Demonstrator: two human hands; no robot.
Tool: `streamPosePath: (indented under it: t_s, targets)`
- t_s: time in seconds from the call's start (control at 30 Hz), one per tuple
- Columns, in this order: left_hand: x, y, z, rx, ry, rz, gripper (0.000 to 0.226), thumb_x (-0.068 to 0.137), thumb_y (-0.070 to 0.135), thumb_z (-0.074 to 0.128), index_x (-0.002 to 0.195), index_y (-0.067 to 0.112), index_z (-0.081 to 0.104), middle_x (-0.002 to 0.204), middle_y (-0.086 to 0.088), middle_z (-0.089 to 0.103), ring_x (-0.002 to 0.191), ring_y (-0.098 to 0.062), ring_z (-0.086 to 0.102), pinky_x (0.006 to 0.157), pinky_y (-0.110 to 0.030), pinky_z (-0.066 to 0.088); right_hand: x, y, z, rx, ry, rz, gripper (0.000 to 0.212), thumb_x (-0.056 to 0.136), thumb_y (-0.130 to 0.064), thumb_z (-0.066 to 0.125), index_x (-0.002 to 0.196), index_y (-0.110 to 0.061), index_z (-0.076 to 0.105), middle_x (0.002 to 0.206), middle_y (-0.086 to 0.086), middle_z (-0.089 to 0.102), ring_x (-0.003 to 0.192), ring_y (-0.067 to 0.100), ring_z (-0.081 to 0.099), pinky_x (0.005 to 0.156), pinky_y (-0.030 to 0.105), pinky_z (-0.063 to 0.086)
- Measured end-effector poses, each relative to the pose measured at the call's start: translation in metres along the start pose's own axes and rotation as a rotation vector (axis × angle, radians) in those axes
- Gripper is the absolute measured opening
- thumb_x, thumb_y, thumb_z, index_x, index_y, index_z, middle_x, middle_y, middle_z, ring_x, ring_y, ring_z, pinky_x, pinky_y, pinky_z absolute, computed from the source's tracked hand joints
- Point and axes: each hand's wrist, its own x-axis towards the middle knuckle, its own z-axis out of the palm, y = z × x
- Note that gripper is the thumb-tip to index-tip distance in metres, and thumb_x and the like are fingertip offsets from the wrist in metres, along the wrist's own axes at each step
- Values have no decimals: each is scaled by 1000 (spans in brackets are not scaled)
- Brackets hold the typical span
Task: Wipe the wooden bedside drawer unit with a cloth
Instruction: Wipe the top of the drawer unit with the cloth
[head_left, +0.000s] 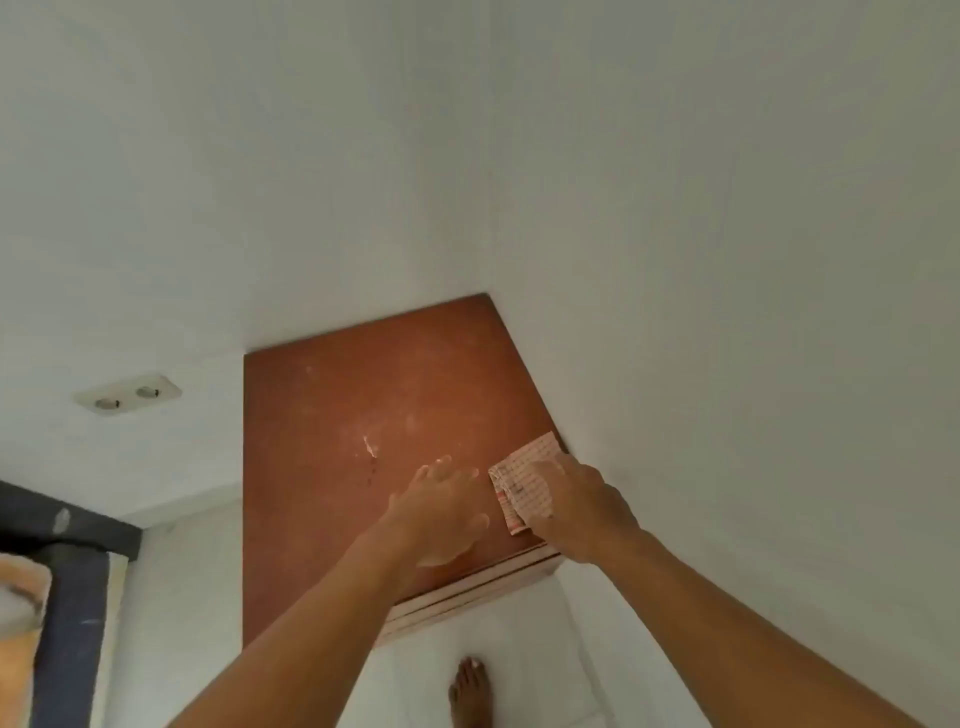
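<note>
Wooden bedside drawer unit (374, 415) sits in the wall corner, red-brown top facing the camera. Cloth (524, 483) lies at the unit's near right corner, by the wall. Right hand (582, 506) pressed flat on the cloth, fingers together. Left hand (441, 512) just left of the cloth, fingers spread, holding nothing. White scuff (370, 447) mid-top. Bare foot (470, 693) on the floor in front of the unit.

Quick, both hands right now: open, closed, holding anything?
Left hand: open, fingers spread, flat on the drawer unit top, holding nothing.
Right hand: pressed down on the cloth at the top's right edge, near the wall.
</note>
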Motion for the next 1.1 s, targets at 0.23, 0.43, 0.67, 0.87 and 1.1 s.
streamPosePath:
  t_s: [0.23,0.43,0.67,0.87,1.1]
  targets:
    - [101,-26,32,203,26,-4,71,103,41,34,162,29,-3,170,-4,-15,157,-32,-7,122,-61,11,74,4,68,-42,17,91,75,94,-61,51,158,-36,21,169,4,15,155,33,14,124,52,23]
    - [113,-39,40,292,-13,11,68,103,41,27,162,29,-7,170,0,-12,157,-28,-2,120,-59,17,85,2,78,-134,97,127,56,101,-49,45,154,-32,34,162,5,32,148,37,28,116,51,37]
    - [122,-35,9,323,-95,34,66,97,40,37,159,29,17,168,-6,18,150,-31,28,115,-56,24,109,-2,43,-58,124,115,32,94,-13,62,124,-23,61,126,3,58,106,28,58,80,37,57]
    - [198,-57,-94,40,84,-25,48,98,43,45,144,32,49,136,-7,63,122,-35,60,100,-43,51,232,-45,-49,229,361,-6,43,87,-6,65,126,-24,66,126,4,63,110,31,57,91,44,54]
    - [317,-101,-169,180,181,-84,66,97,44,45,158,28,26,167,-3,24,153,-27,24,121,-52,27,393,-66,-70,-158,339,-130,41,98,-13,53,138,-17,54,142,11,50,132,34,43,106,44,42]
